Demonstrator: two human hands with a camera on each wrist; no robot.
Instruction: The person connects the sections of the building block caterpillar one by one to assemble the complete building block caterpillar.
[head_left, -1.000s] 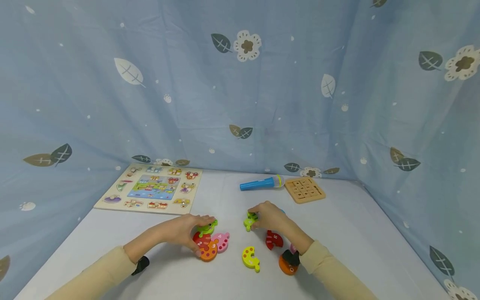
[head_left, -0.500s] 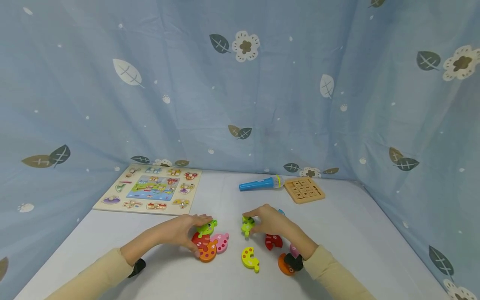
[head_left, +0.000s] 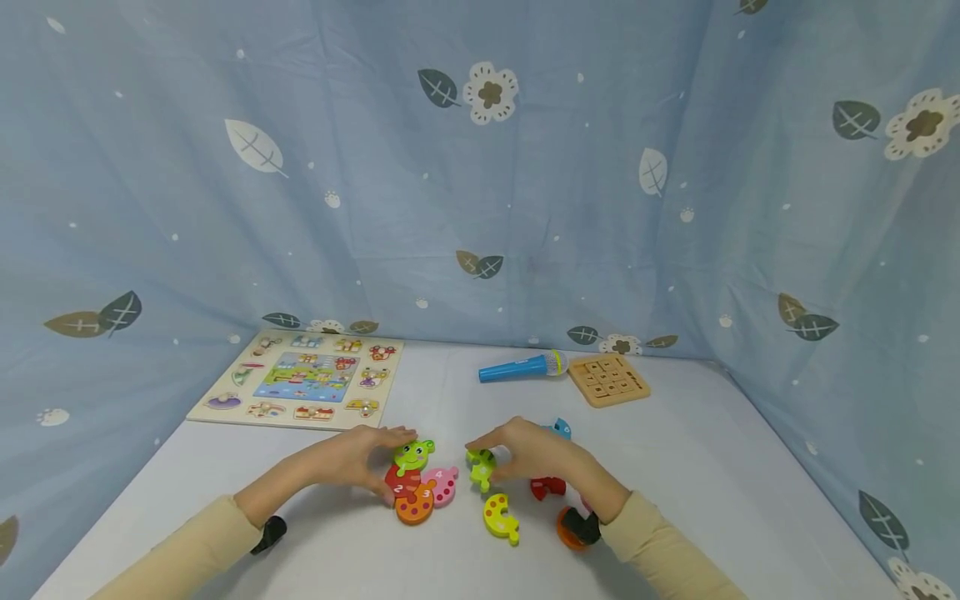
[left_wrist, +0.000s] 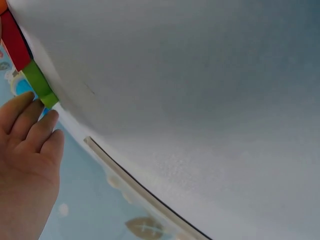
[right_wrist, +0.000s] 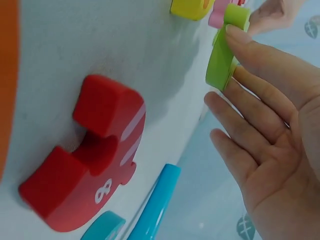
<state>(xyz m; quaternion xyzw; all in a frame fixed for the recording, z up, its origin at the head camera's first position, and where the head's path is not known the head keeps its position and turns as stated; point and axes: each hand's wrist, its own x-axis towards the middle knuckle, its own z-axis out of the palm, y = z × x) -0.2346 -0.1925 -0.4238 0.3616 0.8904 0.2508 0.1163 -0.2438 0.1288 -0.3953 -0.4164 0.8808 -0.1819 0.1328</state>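
Your right hand (head_left: 534,454) holds a lime-green puzzle piece (head_left: 480,468) at its fingertips (right_wrist: 239,36); the piece stands on edge against the table (head_left: 697,492), pinched in the grip at the hand's left tip. It sits just right of the joined chain of pieces: green frog head (head_left: 413,455), red "2" segment (head_left: 397,481), orange "3" segment (head_left: 415,507) and pink "4" segment (head_left: 444,484). Your left hand (head_left: 358,460) rests on that chain, fingers straight and spread over the frog head and red segment. A yellow piece (head_left: 498,517) lies just below the lime-green one, and a red "8" piece (right_wrist: 90,150) lies under your right palm.
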